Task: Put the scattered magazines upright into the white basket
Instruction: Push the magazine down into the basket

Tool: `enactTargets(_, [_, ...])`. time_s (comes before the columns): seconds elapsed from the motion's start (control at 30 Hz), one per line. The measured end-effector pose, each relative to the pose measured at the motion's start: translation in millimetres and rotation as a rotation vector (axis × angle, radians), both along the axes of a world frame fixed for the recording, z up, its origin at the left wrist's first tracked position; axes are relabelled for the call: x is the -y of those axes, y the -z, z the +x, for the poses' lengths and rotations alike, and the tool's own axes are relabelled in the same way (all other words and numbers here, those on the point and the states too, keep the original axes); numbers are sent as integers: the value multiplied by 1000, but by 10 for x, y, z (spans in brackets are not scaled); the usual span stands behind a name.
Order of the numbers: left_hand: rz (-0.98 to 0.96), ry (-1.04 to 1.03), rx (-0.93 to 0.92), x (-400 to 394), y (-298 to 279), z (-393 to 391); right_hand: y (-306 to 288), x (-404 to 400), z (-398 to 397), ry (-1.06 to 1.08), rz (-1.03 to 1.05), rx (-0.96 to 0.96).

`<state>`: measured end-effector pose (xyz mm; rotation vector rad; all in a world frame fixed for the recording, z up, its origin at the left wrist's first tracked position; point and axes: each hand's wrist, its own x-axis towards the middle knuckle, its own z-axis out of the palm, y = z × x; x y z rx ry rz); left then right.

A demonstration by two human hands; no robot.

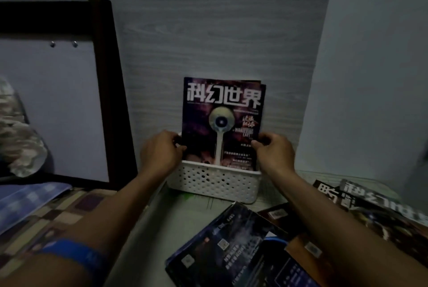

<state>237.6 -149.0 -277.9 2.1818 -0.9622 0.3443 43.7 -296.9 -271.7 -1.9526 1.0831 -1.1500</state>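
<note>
Head view looks down two forearms toward a grey wood-grain wall [220, 32], the largest thing in sight, rising straight beyond both hands. Out past the left hand stands a dark bed frame [108, 78], with a patterned bedspread [58, 212] running under that forearm. Nearer than the hands, below and beside the right forearm, lie the scattered magazines [236, 247], several overlapping flat on the pale surface, more of them fanned out to the right. Between the hands, and just under them, sits the white basket [213, 182], close against the wall. Standing in it is the upright magazine [222, 122], cover facing the camera, its lower edge down inside the basket; at least one more edge shows behind it. The left hand [162, 150] has its fingers curled onto the magazine's left edge, and the right hand [271, 147] pinches the right edge, thumb on the cover.

By my reading the job is in its early part: this copy looks seated and needs only releasing, while the bulk of the pile is not yet stood up.
</note>
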Motion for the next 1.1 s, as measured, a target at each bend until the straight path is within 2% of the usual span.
enactTargets(0.17, [41,-44,4,47,-6,-7,21,12,53,102,-34,5])
enactTargets(0.37, [106,-39,58,-4,6,-37,45,-68,-79,-61,-33,-26])
enactTargets(0.43, [69,-4,-30,-37,-32,-33,28,-113,-185,-167,22,16])
enactTargets(0.53, [-139,137,-282,-226,-31,-170,12,-248,-374,-385,93,-9])
enactTargets(0.57, [-175,165,-280,-326,-6,-270,-17,-305,-446,-433,121,-1])
enactTargets(0.67, [-125,197,-96,-608,101,-609,-106,-475,-696,-468,148,1])
enactTargets(0.8, [3,441,-120,-972,171,-1135,-91,-918,-1246,-450,-14,-266])
enactTargets(0.9, [229,688,-220,-1263,94,-1449,-155,-1307,-1736,-528,-187,-434])
enactTargets(0.93, [343,771,-252,-1345,59,-1518,-196,-1424,-1884,-608,-173,-528])
enactTargets(1.0, [566,866,-244,-1509,-6,-1637,-240,-1632,-2112,-723,-88,-833])
enactTargets(1.07, [663,847,-171,-1588,-34,-1746,-229,-1760,-2237,-736,-69,-1069])
enactTargets(1.1, [666,803,-153,-1594,-27,-1787,-206,-1790,-2249,-731,-57,-1089])
